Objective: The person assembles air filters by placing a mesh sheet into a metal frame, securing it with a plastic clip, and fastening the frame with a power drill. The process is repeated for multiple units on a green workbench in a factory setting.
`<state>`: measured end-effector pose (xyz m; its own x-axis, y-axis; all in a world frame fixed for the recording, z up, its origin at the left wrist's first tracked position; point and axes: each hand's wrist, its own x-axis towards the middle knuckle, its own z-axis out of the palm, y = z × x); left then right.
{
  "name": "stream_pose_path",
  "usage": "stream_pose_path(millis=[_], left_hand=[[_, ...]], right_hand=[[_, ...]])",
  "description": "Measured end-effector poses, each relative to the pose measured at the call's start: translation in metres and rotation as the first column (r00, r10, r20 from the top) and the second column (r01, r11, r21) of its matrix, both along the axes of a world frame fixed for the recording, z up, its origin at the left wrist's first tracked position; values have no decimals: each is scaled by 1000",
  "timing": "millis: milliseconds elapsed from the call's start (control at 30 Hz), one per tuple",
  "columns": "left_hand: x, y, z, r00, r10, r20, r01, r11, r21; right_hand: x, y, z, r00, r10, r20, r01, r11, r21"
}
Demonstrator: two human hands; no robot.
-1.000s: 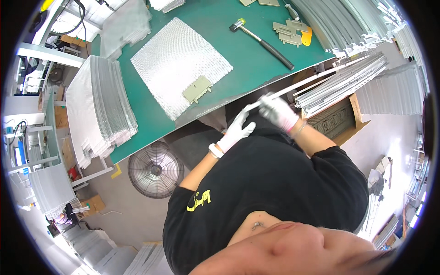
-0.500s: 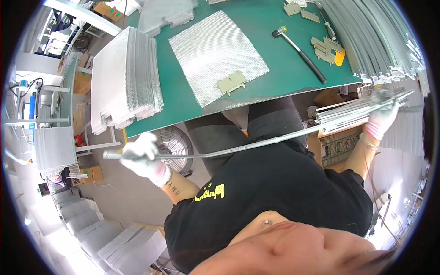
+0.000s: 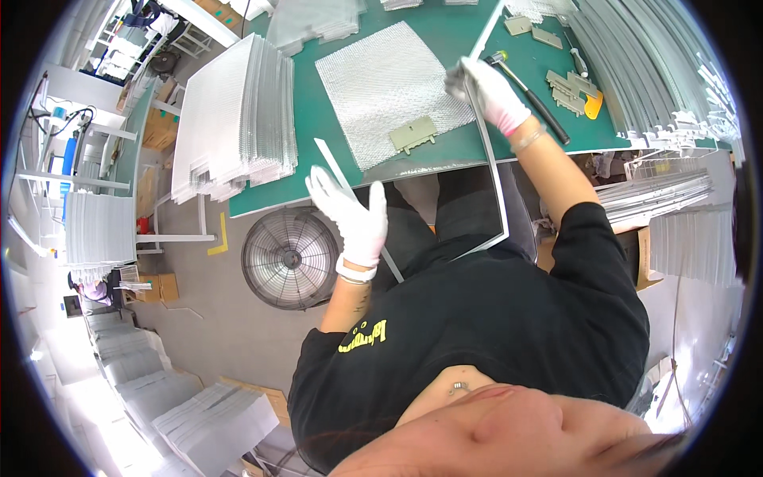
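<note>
A thin pale metal strip [image 3: 494, 179] is bent with angled corners and stands up in front of my body. My right hand [image 3: 494, 97], in a white glove with grey fingertips, is closed around it above the table. My left hand [image 3: 355, 222], also gloved, has its fingers spread beside another length of strip [image 3: 334, 165], which passes behind the palm; whether both lengths are one piece is hidden. Beyond the hands, a silvery mesh sheet [image 3: 389, 87] lies on the green table [image 3: 310, 179], with a beige notched plate [image 3: 412, 135] on its near edge.
A mallet [image 3: 524, 95], more beige plates [image 3: 566, 91] and a screwdriver [image 3: 578, 62] lie right of the mesh. Stacked mesh panels [image 3: 238, 119] stand at the left, long metal strips [image 3: 636, 63] at the right. A floor fan [image 3: 290, 258] sits below the table edge.
The strip, earlier held nearly straight across my lap, is now bent into angled sides. My right hand has moved left and up over the table; my left hand has moved right and spread its fingers.
</note>
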<state>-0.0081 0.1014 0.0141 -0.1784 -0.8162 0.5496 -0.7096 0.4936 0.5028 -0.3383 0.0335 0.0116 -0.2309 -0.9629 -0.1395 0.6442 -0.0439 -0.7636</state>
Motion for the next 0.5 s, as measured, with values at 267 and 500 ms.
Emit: stream_pose_path(millis=[267,500], left_hand=[[-95,57,-64,198,646,-737,931,112,348],[-144,12,-30,-78,452,-889,972,233,34]], right_hand=[[40,100,0,803,290,-520,-248,957,150],[67,162,0,721,-60,-690,126,991,46]])
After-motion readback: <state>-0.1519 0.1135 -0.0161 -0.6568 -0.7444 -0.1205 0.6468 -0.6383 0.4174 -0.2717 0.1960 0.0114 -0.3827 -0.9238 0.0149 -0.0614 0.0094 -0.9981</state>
